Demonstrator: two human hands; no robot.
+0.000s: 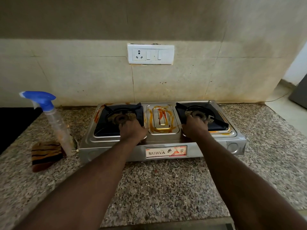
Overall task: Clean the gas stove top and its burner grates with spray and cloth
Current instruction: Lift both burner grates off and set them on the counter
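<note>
A steel two-burner gas stove (162, 142) sits on the granite counter, its top smeared with orange-red stains around the middle panel (162, 119). My left hand (132, 130) grips the near edge of the left black burner grate (116, 117). My right hand (195, 126) grips the near edge of the right burner grate (204, 113). A clear spray bottle (54, 120) with a blue trigger head stands left of the stove. A brown striped cloth (44, 155) lies folded at its foot.
The speckled granite counter (166, 188) runs in front of and beside the stove. A stained tiled wall with a white socket plate (150, 54) stands behind. A dark surface (15, 123) lies at the far left, and the counter ends at the right.
</note>
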